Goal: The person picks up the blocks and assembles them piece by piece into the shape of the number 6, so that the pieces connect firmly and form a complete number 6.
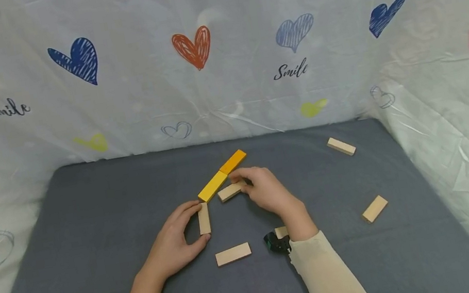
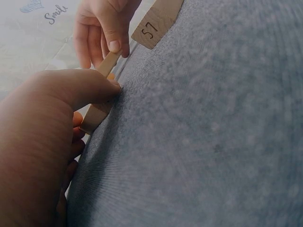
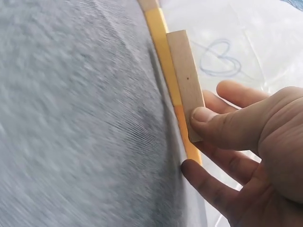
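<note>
Over the grey tabletop (image 1: 332,270), my left grip (image 1: 171,244) holds one plain block (image 1: 203,219) end to end, while my right grip (image 1: 265,188) pinches a second plain block (image 1: 229,191) by one end. The yellow block (image 1: 213,186) has its near end just beside the first and its far end against the orange block (image 1: 233,162); the second is near the yellow, perhaps slightly raised, though that's hard to judge

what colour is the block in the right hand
The block is pale tan, clearest in right wrist view.

heart-printed white sheet (image 1: 135,90) behind a grey cloth-covered table (image 1: 423,254)
</note>
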A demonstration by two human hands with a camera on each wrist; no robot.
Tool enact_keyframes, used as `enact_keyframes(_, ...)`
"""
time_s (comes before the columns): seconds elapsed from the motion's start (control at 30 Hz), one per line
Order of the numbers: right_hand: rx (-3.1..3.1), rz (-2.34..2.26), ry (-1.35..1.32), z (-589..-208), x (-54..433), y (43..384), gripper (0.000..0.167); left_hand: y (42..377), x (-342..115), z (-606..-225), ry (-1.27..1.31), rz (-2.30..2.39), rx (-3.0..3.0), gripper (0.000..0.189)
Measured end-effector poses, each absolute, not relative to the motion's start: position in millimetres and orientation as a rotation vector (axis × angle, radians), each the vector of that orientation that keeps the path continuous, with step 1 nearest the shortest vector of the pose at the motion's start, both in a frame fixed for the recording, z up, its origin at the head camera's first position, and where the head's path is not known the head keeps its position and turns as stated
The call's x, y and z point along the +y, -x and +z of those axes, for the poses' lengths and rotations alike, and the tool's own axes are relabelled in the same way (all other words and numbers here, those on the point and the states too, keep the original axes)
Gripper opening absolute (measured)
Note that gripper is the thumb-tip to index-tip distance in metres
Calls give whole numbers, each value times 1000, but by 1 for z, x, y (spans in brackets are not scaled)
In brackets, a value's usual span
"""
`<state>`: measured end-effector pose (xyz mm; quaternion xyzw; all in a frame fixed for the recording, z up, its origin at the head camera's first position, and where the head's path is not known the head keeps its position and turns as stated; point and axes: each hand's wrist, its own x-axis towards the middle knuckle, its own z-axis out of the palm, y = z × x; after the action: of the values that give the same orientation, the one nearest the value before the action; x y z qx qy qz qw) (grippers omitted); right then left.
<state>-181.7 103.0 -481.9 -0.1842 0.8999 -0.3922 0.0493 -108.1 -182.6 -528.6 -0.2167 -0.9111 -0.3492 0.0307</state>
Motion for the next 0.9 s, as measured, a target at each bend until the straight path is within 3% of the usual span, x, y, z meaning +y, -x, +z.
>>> enact_keyframes(0.9, 2739, -1048, 642, -485, 84, 179, 43, 110, -183, -528, 682, -1098, -2793, 76)
